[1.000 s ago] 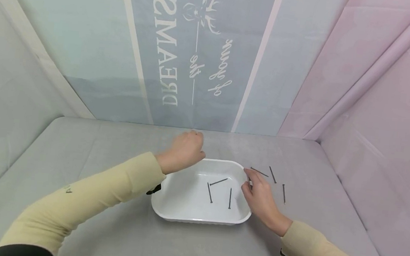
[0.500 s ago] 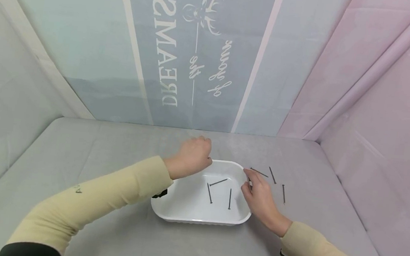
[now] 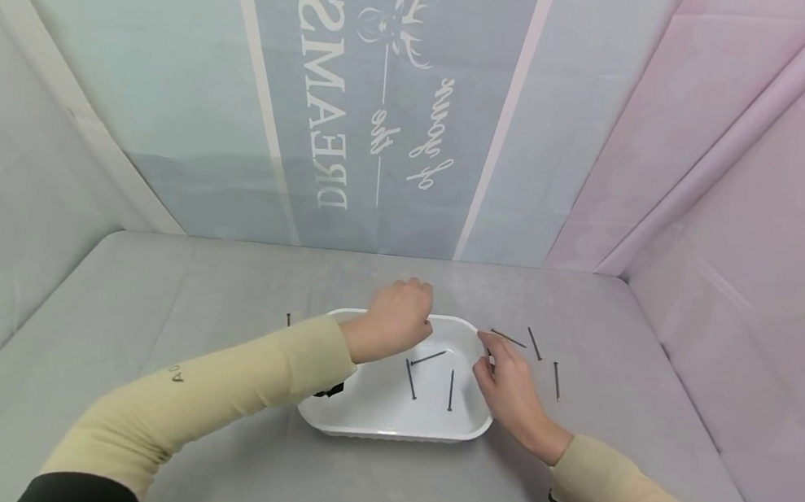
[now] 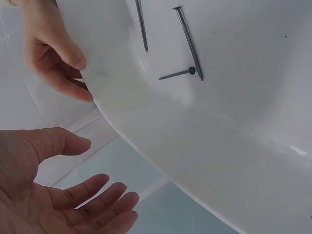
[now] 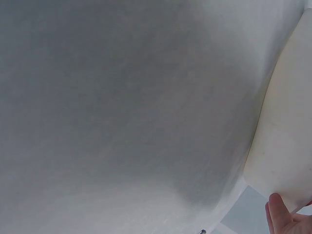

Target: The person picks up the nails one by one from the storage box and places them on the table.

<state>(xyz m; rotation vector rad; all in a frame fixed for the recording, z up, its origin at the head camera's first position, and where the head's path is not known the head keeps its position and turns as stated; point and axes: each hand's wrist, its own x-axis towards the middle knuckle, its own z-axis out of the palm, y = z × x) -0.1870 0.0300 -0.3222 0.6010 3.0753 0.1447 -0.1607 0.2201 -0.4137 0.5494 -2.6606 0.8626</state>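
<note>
A white baking dish (image 3: 393, 414) stands on the grey table with three dark nails (image 3: 451, 391) lying on its floor. My left hand (image 3: 397, 320) is over the dish's far rim; in the left wrist view the left hand (image 4: 83, 190) has its fingers spread and relaxed, with nothing in them, apart from the rim. My right hand (image 3: 511, 389) pinches the dish's right rim between thumb and fingers. The right wrist view shows the right hand (image 5: 287, 217) at the dish's corner, partly cut off by the frame edge.
Right of the dish, three more nails (image 3: 557, 380) lie on the grey table (image 3: 204, 459). Another nail (image 3: 288, 320) shows at the left, partly hidden behind my left sleeve (image 3: 234, 381). A printed cloth wall (image 3: 375, 232) rises behind the table.
My left hand has moved right along the far rim and slightly toward me, uncovering a nail on the left. The right hand and the dish have stayed put.
</note>
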